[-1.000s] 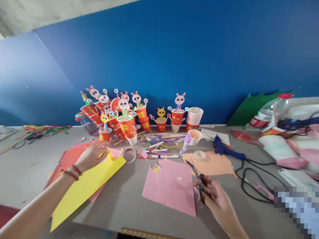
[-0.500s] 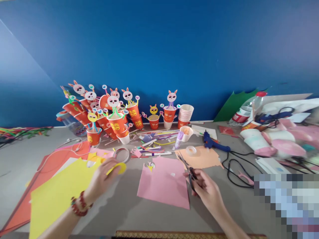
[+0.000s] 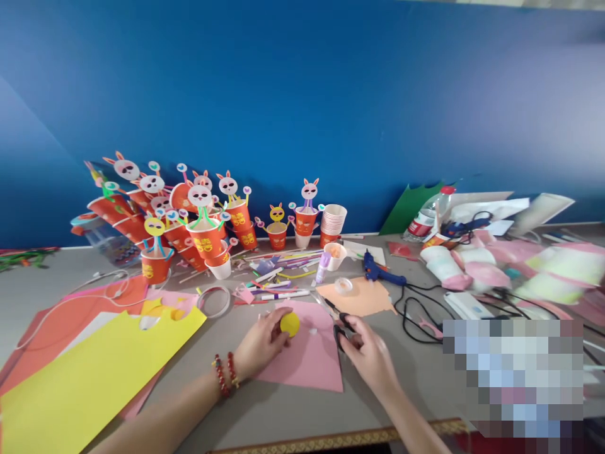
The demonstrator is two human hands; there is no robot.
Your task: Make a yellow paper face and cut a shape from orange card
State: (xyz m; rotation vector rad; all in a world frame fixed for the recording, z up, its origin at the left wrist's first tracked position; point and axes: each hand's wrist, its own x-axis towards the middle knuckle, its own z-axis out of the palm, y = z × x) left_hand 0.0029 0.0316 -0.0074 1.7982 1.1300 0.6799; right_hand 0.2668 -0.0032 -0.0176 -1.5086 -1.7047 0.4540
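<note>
Between the thumb and fingers of my left hand [image 3: 262,343] is a yellow paper circle [image 3: 290,324], held just over a pink paper sheet [image 3: 302,366]. My right hand [image 3: 371,359] grips a pair of scissors [image 3: 338,315] by the black handles, blades pointing away and to the left. The blades look blurred, so I cannot tell how far apart they are. A large yellow sheet [image 3: 99,372] with rounded cut-outs along its far edge lies to the left. Beyond the scissors lies a peach paper sheet [image 3: 373,299] with a roll of clear tape [image 3: 343,286] on it.
Red paper cups with rabbit figures [image 3: 208,243] crowd the back left, near a cup stack [image 3: 333,221]. Pens and pipe cleaners [image 3: 283,277] lie in the middle. A blue glue gun [image 3: 382,272], its black cable [image 3: 411,321] and a bottle [image 3: 428,214] are at right.
My left hand has carried the yellow circle rightward from beside the yellow sheet to above the pink sheet. The scissors remain in my right hand, closer to it. The view has shifted right.
</note>
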